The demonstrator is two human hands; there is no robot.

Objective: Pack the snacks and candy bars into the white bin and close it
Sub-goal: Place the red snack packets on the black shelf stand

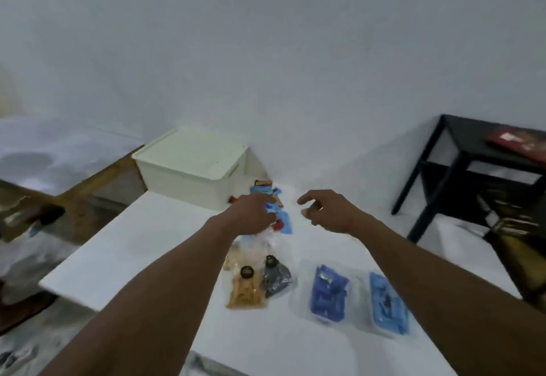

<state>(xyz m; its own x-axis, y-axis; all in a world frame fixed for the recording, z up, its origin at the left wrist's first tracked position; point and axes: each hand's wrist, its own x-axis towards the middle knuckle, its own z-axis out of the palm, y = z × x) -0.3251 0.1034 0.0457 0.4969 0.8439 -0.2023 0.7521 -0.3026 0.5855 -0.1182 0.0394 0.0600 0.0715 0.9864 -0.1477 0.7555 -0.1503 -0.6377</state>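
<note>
A white bin [189,180] with its lid [192,152] on stands at the far end of the white table [124,245]. Beside its right corner lies a heap of blue and red candy bars [282,217]. My left hand [252,213] hovers over this heap, fingers bent downward; whether it touches a bar is hidden. My right hand [328,210] floats just right of the heap, fingers loosely curled, holding nothing. Nearer to me lie clear snack bags with tan pieces [245,291], a dark bag [277,279] and two blue packs [328,293], [388,302].
A black side table [461,151] with a red item on top stands at the right against the white wall. A wooden bench [97,175] and a white sheet lie at the left. The floor left of the table is cluttered.
</note>
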